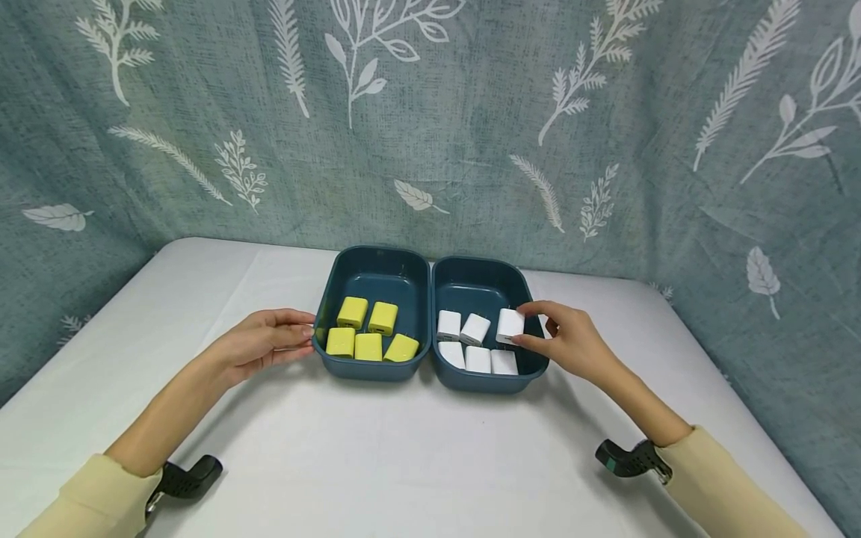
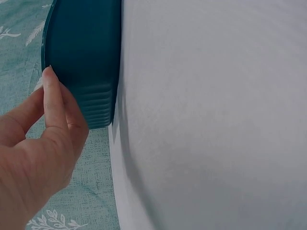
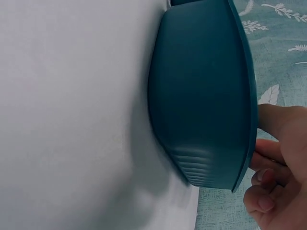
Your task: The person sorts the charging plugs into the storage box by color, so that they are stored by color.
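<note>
Two dark blue bins stand side by side. In the left bin (image 1: 372, 370) lie several yellow charger blocks (image 1: 368, 346); in the right bin (image 1: 484, 382) are several white charger blocks (image 1: 478, 359), some with a dark slot visible. My right hand (image 1: 570, 336) reaches over the right bin's side and pinches one white charger block (image 1: 510, 326) between thumb and finger, just inside that bin. My left hand (image 1: 265, 344) touches the left bin's outer side with fairly straight fingers. In the left wrist view, a fingertip meets the rim (image 2: 44, 52). The bin wall hides the blocks from both wrist views.
A white cloth (image 1: 430, 456) covers the table under the bins. Behind it hangs a grey-green curtain (image 1: 471, 202) with white leaf patterns. Black wrist devices (image 1: 191, 478) sit at both beige sleeves.
</note>
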A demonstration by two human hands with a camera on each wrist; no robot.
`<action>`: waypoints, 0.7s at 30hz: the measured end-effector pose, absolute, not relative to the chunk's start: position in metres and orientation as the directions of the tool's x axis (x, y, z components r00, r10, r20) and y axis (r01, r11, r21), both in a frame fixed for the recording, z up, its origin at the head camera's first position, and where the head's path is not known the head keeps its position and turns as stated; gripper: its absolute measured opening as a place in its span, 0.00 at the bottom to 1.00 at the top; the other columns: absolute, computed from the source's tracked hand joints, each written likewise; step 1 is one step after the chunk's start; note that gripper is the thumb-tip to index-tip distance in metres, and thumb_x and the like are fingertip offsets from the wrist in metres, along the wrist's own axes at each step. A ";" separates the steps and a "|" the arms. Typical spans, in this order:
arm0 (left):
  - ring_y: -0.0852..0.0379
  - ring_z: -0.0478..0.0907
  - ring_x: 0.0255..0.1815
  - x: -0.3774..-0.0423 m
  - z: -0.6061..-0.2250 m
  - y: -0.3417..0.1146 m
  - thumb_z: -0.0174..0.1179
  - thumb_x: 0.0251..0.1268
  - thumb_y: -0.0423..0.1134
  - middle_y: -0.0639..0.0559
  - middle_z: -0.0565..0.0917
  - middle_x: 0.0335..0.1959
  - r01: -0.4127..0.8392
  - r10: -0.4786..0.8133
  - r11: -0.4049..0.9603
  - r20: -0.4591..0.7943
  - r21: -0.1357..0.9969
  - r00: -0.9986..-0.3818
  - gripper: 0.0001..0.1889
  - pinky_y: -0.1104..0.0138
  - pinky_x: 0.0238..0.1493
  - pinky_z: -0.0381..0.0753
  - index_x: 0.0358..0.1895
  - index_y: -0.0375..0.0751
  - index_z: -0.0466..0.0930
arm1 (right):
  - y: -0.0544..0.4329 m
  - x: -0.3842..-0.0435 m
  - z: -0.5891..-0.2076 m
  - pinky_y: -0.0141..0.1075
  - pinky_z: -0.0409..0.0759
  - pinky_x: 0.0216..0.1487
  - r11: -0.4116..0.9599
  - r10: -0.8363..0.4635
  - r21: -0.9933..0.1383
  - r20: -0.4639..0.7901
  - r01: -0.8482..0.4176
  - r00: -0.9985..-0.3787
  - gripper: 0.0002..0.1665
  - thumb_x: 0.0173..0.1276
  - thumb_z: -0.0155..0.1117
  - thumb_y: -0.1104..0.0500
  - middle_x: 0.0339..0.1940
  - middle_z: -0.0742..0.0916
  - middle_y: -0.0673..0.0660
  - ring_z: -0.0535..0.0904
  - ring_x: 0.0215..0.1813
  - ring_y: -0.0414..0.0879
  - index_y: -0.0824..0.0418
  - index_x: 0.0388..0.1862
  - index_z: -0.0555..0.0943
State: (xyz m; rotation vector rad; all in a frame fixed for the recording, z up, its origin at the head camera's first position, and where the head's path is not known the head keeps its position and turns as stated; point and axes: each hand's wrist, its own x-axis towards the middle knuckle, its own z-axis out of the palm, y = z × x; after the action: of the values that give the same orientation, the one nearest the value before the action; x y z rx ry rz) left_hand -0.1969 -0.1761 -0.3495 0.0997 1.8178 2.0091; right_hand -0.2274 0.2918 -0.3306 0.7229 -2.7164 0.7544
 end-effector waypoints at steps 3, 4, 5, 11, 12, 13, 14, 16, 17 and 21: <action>0.58 0.84 0.44 -0.196 -0.349 -0.176 0.54 0.74 0.28 0.47 0.80 0.45 -0.264 0.356 -0.053 -0.229 0.963 -0.906 0.25 0.64 0.56 0.82 0.68 0.21 0.58 | 0.289 -0.233 -0.331 0.36 0.62 0.25 0.754 -0.406 -0.406 0.331 -0.517 -0.852 0.24 0.59 0.78 0.55 0.26 0.78 0.52 0.65 0.26 0.46 0.60 0.53 0.84; 0.58 0.84 0.44 -0.196 -0.349 -0.176 0.54 0.74 0.28 0.47 0.80 0.45 -0.262 0.357 -0.056 -0.226 0.963 -0.906 0.25 0.65 0.56 0.82 0.68 0.20 0.58 | 0.289 -0.234 -0.330 0.36 0.62 0.25 0.756 -0.409 -0.401 0.328 -0.517 -0.852 0.24 0.59 0.78 0.55 0.27 0.79 0.52 0.65 0.27 0.46 0.60 0.53 0.84; 0.58 0.84 0.44 -0.196 -0.348 -0.176 0.54 0.74 0.28 0.47 0.80 0.45 -0.260 0.360 -0.057 -0.223 0.964 -0.906 0.26 0.65 0.55 0.83 0.68 0.20 0.58 | 0.288 -0.236 -0.330 0.36 0.63 0.25 0.757 -0.413 -0.396 0.325 -0.519 -0.851 0.24 0.59 0.78 0.54 0.29 0.80 0.52 0.66 0.27 0.46 0.60 0.53 0.84; 0.58 0.84 0.44 -0.195 -0.348 -0.174 0.54 0.74 0.27 0.47 0.80 0.44 -0.253 0.360 -0.064 -0.214 0.965 -0.908 0.25 0.66 0.53 0.84 0.68 0.20 0.58 | 0.286 -0.241 -0.330 0.38 0.71 0.31 0.777 -0.426 -0.373 0.282 -0.508 -0.859 0.25 0.60 0.77 0.54 0.48 0.87 0.57 0.70 0.31 0.46 0.63 0.54 0.84; 0.57 0.84 0.44 -0.195 -0.348 -0.174 0.54 0.74 0.27 0.46 0.80 0.44 -0.255 0.357 -0.064 -0.217 0.965 -0.908 0.25 0.66 0.53 0.84 0.68 0.20 0.59 | 0.285 -0.242 -0.330 0.39 0.72 0.32 0.782 -0.425 -0.370 0.272 -0.502 -0.863 0.25 0.60 0.77 0.54 0.49 0.87 0.58 0.70 0.31 0.47 0.63 0.54 0.84; 0.57 0.84 0.44 -0.195 -0.348 -0.174 0.54 0.73 0.28 0.46 0.80 0.45 -0.257 0.355 -0.062 -0.219 0.964 -0.909 0.25 0.66 0.54 0.83 0.68 0.20 0.59 | 0.285 -0.242 -0.330 0.39 0.72 0.33 0.787 -0.425 -0.365 0.263 -0.497 -0.866 0.25 0.60 0.77 0.54 0.50 0.86 0.58 0.71 0.32 0.47 0.63 0.54 0.83; 0.57 0.84 0.44 -0.195 -0.348 -0.174 0.54 0.73 0.28 0.46 0.80 0.45 -0.259 0.353 -0.062 -0.222 0.964 -0.909 0.25 0.66 0.54 0.83 0.68 0.20 0.59 | 0.285 -0.242 -0.330 0.40 0.73 0.33 0.791 -0.425 -0.363 0.255 -0.493 -0.869 0.25 0.60 0.77 0.54 0.50 0.86 0.59 0.71 0.32 0.47 0.63 0.54 0.83; 0.57 0.84 0.44 -0.195 -0.348 -0.174 0.54 0.74 0.27 0.46 0.80 0.45 -0.261 0.351 -0.060 -0.225 0.963 -0.909 0.25 0.65 0.54 0.83 0.68 0.21 0.59 | 0.284 -0.242 -0.329 0.41 0.74 0.35 0.796 -0.426 -0.356 0.245 -0.490 -0.871 0.26 0.60 0.77 0.53 0.51 0.86 0.59 0.71 0.32 0.46 0.63 0.54 0.83; 0.57 0.84 0.44 -0.195 -0.348 -0.174 0.54 0.74 0.27 0.46 0.80 0.45 -0.260 0.352 -0.059 -0.224 0.964 -0.909 0.25 0.65 0.55 0.83 0.68 0.20 0.59 | 0.284 -0.242 -0.329 0.41 0.75 0.36 0.797 -0.428 -0.354 0.241 -0.490 -0.871 0.26 0.60 0.77 0.53 0.51 0.86 0.59 0.71 0.31 0.46 0.63 0.54 0.83; 0.57 0.84 0.44 -0.194 -0.350 -0.175 0.53 0.74 0.27 0.46 0.80 0.44 -0.262 0.354 -0.061 -0.224 0.963 -0.908 0.25 0.66 0.55 0.83 0.68 0.20 0.58 | 0.283 -0.243 -0.330 0.44 0.77 0.39 0.800 -0.434 -0.348 0.227 -0.489 -0.872 0.27 0.59 0.77 0.52 0.52 0.86 0.60 0.70 0.28 0.45 0.63 0.54 0.83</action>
State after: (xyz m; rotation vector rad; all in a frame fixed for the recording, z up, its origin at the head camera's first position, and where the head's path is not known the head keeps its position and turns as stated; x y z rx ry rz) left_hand -0.1941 -0.1752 -0.3501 0.0988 1.8101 2.0214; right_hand -0.2428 0.2831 -0.3296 0.7346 -2.8503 0.6076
